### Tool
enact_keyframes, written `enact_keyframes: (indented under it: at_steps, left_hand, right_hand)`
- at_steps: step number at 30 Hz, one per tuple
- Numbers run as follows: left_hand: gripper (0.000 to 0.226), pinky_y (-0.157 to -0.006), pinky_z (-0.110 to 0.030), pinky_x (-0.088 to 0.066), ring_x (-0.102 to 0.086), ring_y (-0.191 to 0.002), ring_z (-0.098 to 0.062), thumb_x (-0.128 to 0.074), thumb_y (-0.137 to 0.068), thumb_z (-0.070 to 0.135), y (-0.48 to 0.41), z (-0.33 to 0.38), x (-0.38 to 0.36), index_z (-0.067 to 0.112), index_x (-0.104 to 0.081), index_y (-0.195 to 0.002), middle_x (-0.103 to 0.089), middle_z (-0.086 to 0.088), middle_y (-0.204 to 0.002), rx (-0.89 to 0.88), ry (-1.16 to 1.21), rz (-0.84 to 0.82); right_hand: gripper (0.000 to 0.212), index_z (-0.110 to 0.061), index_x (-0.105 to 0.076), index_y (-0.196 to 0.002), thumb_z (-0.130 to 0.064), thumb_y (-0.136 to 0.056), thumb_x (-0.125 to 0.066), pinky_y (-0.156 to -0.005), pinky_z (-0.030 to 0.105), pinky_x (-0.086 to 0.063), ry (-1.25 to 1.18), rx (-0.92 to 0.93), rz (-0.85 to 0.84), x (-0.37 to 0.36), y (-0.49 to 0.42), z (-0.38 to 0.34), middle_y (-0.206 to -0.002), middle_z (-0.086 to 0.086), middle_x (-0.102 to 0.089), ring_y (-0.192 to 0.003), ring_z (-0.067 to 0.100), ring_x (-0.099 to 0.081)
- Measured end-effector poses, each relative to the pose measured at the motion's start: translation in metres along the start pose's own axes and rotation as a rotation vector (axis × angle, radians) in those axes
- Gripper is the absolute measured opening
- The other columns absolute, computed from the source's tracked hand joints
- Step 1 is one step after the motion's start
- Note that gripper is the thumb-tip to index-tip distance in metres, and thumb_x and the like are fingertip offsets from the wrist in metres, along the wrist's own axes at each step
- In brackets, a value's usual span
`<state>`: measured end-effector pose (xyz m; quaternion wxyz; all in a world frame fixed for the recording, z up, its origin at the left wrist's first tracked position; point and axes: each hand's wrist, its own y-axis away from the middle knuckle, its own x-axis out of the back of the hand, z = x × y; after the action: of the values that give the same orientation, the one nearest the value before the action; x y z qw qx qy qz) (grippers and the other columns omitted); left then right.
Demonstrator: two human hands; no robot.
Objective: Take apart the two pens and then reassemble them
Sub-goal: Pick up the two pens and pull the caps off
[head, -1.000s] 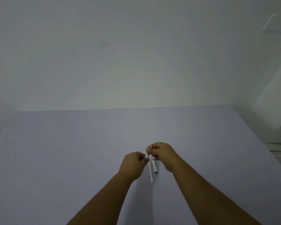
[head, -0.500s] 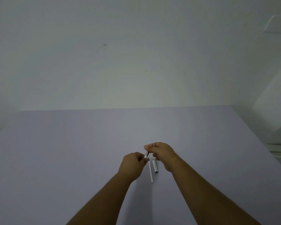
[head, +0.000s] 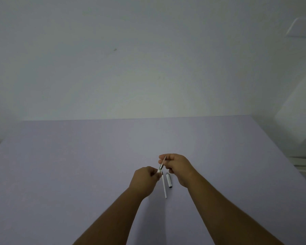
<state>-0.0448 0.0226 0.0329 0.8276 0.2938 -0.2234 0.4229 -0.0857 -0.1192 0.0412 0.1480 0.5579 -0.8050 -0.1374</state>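
- Near the front middle of the lilac table point(head: 78, 165), two bare hands meet above the surface, forearms reaching in from the bottom edge.
- Left hand point(head: 145, 179) is curled closed, its fingertips pinching the white end of a pen piece point(head: 159, 171) at the thumb side.
- Right hand point(head: 179, 167) is closed too, thumb and forefinger pinched on a thin grey refill point(head: 163, 162) that slants up from the left hand's piece to the right fingertips.
- Whether the refill is seated in the white piece or only touching it cannot be told.
- Just below the hands, a thin white tube point(head: 164, 187) lies on the table.
- Beside it to the right lies a short white cap point(head: 168, 180) with a dark end, apart from both hands.
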Motion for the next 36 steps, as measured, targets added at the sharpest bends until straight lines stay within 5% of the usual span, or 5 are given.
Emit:
enact_keyframes:
  at_steps: [12,20,25,29,36]
  left_hand:
    - [0.011,-0.062,-0.022,-0.053,-0.067,-0.066,-0.012,-0.06,-0.088,0.026,0.006,0.005,0.001,0.027,-0.061,-0.098,-0.072,0.0,-0.085,0.057,0.246,0.003]
    - [0.008,-0.069,-0.028,-0.056,-0.067,-0.067,-0.016,-0.062,-0.086,0.027,0.005,0.001,0.004,0.026,-0.062,-0.095,-0.071,-0.001,-0.083,0.073,0.308,-0.002]
    - [0.007,-0.068,-0.033,-0.059,-0.065,-0.06,-0.018,-0.063,-0.084,0.019,0.0,-0.006,-0.002,0.021,-0.064,-0.091,-0.07,-0.004,-0.076,0.17,0.449,0.027]
    - [0.005,-0.067,-0.036,-0.06,-0.064,-0.061,-0.019,-0.065,-0.084,0.018,-0.007,-0.017,-0.018,0.023,-0.064,-0.084,-0.071,-0.006,-0.075,0.252,0.489,0.046]
    - [0.006,-0.062,-0.03,-0.058,-0.064,-0.069,-0.019,-0.067,-0.081,0.021,-0.015,-0.033,-0.037,0.027,-0.064,-0.081,-0.071,-0.005,-0.079,0.325,0.471,0.064]
  right_hand:
    - [0.019,-0.027,-0.068,-0.089,-0.011,-0.087,-0.057,-0.074,0.027,-0.044,-0.052,0.015,0.052,-0.001,-0.001,-0.003,-0.103,0.003,-0.07,-0.085,0.013,-0.056]
    - [0.017,-0.018,-0.063,-0.099,-0.007,-0.086,-0.061,-0.068,0.023,-0.05,-0.427,0.036,0.392,0.018,-0.02,-0.016,-0.082,0.003,-0.065,-0.072,0.011,-0.059]
    - [0.019,-0.014,-0.06,-0.066,-0.002,-0.08,-0.06,-0.067,0.037,-0.048,0.148,-0.144,0.258,0.026,-0.022,0.027,-0.074,0.018,-0.062,-0.064,0.026,-0.055]
    - [0.012,-0.009,-0.061,-0.068,-0.002,-0.078,-0.058,-0.077,0.04,-0.053,0.571,-0.196,0.174,0.019,-0.029,0.067,-0.07,0.018,-0.056,-0.07,0.023,-0.054]
    - [0.021,-0.01,-0.07,-0.099,-0.012,-0.083,-0.057,-0.087,0.029,-0.047,0.576,-0.195,0.31,0.01,-0.037,0.093,-0.108,0.012,-0.07,-0.104,0.028,-0.062]
